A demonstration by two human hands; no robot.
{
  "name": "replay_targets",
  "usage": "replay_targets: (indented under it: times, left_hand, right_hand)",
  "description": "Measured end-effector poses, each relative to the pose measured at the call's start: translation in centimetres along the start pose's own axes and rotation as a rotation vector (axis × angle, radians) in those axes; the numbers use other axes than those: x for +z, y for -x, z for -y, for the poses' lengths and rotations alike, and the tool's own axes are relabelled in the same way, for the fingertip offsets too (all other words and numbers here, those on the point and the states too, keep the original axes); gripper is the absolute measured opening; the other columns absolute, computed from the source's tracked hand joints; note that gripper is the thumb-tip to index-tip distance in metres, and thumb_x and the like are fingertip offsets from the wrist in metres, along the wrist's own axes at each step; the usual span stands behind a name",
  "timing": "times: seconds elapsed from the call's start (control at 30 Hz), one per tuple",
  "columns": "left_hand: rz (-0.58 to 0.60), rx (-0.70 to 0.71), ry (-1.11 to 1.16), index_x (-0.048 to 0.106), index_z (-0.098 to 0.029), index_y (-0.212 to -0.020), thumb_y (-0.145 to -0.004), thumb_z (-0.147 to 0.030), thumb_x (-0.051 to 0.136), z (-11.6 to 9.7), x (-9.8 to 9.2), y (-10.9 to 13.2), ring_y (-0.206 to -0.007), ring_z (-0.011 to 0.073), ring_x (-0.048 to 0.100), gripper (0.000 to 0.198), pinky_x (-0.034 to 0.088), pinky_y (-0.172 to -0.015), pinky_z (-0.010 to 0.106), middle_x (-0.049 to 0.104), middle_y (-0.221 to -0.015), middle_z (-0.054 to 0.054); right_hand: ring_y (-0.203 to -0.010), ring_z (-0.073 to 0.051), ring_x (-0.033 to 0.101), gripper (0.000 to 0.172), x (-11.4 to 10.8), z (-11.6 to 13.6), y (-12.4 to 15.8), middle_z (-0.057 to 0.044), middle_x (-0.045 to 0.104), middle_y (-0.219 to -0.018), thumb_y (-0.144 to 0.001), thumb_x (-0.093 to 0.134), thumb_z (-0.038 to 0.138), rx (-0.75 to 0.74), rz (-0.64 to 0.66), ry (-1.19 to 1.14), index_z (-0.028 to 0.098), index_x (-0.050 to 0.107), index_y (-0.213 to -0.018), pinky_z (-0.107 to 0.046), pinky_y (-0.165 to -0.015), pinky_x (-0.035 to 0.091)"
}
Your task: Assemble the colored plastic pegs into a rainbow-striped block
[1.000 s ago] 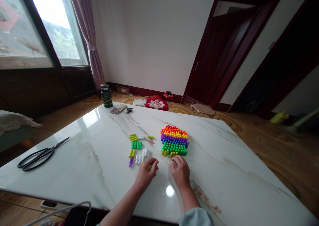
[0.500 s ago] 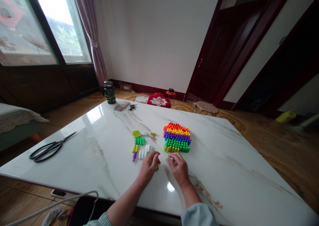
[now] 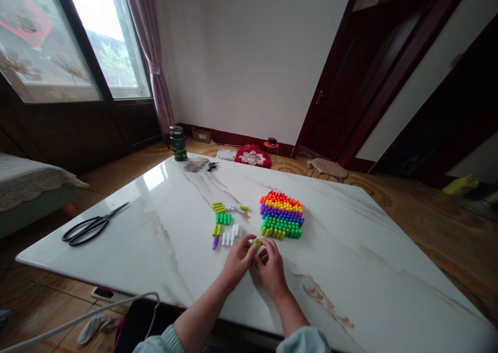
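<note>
Near the front of the white marbled table, my left hand (image 3: 238, 260) is closed on a small yellow-green piece (image 3: 257, 244). My right hand (image 3: 270, 266) meets it from the other side, its thumb and fingertips closed on the same piece. Just beyond my hands stands a block of small pieces (image 3: 282, 214) in red, orange, yellow, purple, blue, green and yellow-green rows. To its left lie green pieces (image 3: 223, 219), white pieces (image 3: 229, 237), yellow-green pieces (image 3: 218, 207) and a purple piece (image 3: 215, 242).
Black-handled scissors (image 3: 93, 226) lie at the table's left. A camouflage flask (image 3: 178, 143), a blurred item (image 3: 195, 164) and a small dark tool (image 3: 212, 166) sit at the far left corner. A pale cable (image 3: 89, 311) runs below the front edge.
My right hand has moved left to my left hand, and its fingertips have closed on the yellow-green piece. The whole view has shifted slightly, so the table appears further right.
</note>
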State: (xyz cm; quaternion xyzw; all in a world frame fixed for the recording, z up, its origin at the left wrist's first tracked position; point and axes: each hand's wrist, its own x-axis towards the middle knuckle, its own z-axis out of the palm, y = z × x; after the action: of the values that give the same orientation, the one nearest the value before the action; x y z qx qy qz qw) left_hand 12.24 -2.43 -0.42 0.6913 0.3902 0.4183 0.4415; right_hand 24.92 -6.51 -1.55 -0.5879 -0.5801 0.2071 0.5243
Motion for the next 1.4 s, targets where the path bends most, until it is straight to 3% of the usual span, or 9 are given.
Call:
replay_targets:
  times: [0.2,0.4,0.53,0.67,0.8,0.97,1.1,1.27,1.4]
  left_hand:
    - [-0.003,0.028,-0.062,0.065,-0.017,-0.099,-0.077,-0.021,0.054,0.8,0.4,-0.1,-0.07,0.0148,0.059,0.024,0.047,-0.069,0.026,0.069,-0.088,0.006]
    - [0.009,0.004,-0.024,0.066,-0.017,-0.092,-0.079,-0.027,0.054,0.7,0.4,-0.2,-0.067,0.0143,0.06,0.02,0.048,-0.065,0.025,0.069,-0.086,0.006]
    - [-0.021,-0.03,0.009,0.066,-0.017,-0.092,-0.081,-0.034,0.055,1.3,0.6,-0.3,-0.056,0.0119,0.058,0.023,0.047,-0.055,0.023,0.067,-0.08,0.005]
    - [-0.053,-0.053,0.046,0.065,-0.017,-0.093,-0.082,-0.04,0.053,1.9,0.9,-0.3,-0.05,0.0102,0.055,0.028,0.046,-0.049,0.022,0.065,-0.075,0.004]
    - [-0.038,-0.058,0.082,0.063,-0.016,-0.093,-0.083,-0.041,0.053,1.8,0.8,-0.3,-0.049,0.0102,0.055,0.029,0.046,-0.047,0.022,0.063,-0.074,0.003]
    - [-0.031,-0.051,0.06,0.063,-0.016,-0.094,-0.084,-0.039,0.052,1.5,0.7,-0.3,-0.051,0.0104,0.055,0.028,0.046,-0.05,0.022,0.062,-0.074,0.003]
    - [-0.036,-0.049,0.075,0.063,-0.016,-0.093,-0.084,-0.039,0.052,1.5,0.7,-0.3,-0.051,0.0106,0.055,0.026,0.046,-0.049,0.021,0.062,-0.072,0.003]
    - [-0.035,-0.051,0.079,0.062,-0.015,-0.092,-0.084,-0.037,0.052,1.6,0.8,-0.4,-0.05,0.0103,0.055,0.025,0.046,-0.048,0.021,0.062,-0.073,0.003]
    - [-0.03,-0.041,0.069,0.061,-0.015,-0.093,-0.085,-0.036,0.052,1.9,0.8,-0.4,-0.049,0.0097,0.055,0.025,0.046,-0.048,0.022,0.062,-0.073,0.002]
  right_hand:
    - [-0.07,-0.016,0.061,0.025,-0.1,-1.0,-0.2,-0.006,0.066,-0.087,-0.077,0.06,0.029,0.138,-0.075,-0.095,0.017,0.059,-0.098,-0.029,-0.067,0.052]
    - [-0.069,-0.017,0.062,0.028,-0.1,-0.6,0.0,-0.006,0.067,-0.082,-0.076,0.062,0.037,0.141,-0.087,-0.152,0.017,0.059,-0.096,-0.028,-0.063,0.051]
    - [-0.082,-0.018,0.062,0.034,-0.7,-0.5,0.1,-0.008,0.065,-0.099,-0.081,0.055,0.041,0.182,-0.143,-0.162,0.018,0.06,-0.105,-0.026,-0.064,0.051]
    - [-0.081,-0.018,0.062,0.049,-3.5,-1.6,-0.7,-0.01,0.062,-0.106,-0.082,0.05,0.046,0.282,-0.274,-0.186,0.019,0.05,-0.123,-0.025,-0.055,0.05]
    - [-0.068,-0.017,0.06,0.035,-8.4,-3.0,-2.5,-0.005,0.065,-0.082,-0.073,0.059,0.037,0.241,-0.328,0.122,0.017,0.059,-0.101,-0.029,-0.061,0.049]
    - [-0.069,-0.017,0.058,0.02,-11.9,-3.6,-4.3,-0.003,0.065,-0.083,-0.07,0.054,0.019,0.103,-0.108,0.636,0.023,0.069,-0.082,-0.028,-0.063,0.044]
    - [-0.073,-0.017,0.059,0.026,-10.9,-3.8,-4.1,-0.004,0.063,-0.089,-0.072,0.051,0.017,0.021,-0.078,0.69,0.023,0.068,-0.09,-0.027,-0.063,0.044]
    - [-0.071,-0.017,0.059,0.026,-9.2,-5.0,-2.2,-0.006,0.061,-0.095,-0.076,0.051,0.03,0.096,-0.339,0.64,0.02,0.058,-0.098,-0.028,-0.062,0.044]
    - [-0.063,-0.017,0.058,0.032,-8.5,-6.1,-1.8,-0.007,0.063,-0.091,-0.075,0.053,0.038,0.208,-0.401,0.545,0.017,0.056,-0.099,-0.029,-0.062,0.044]
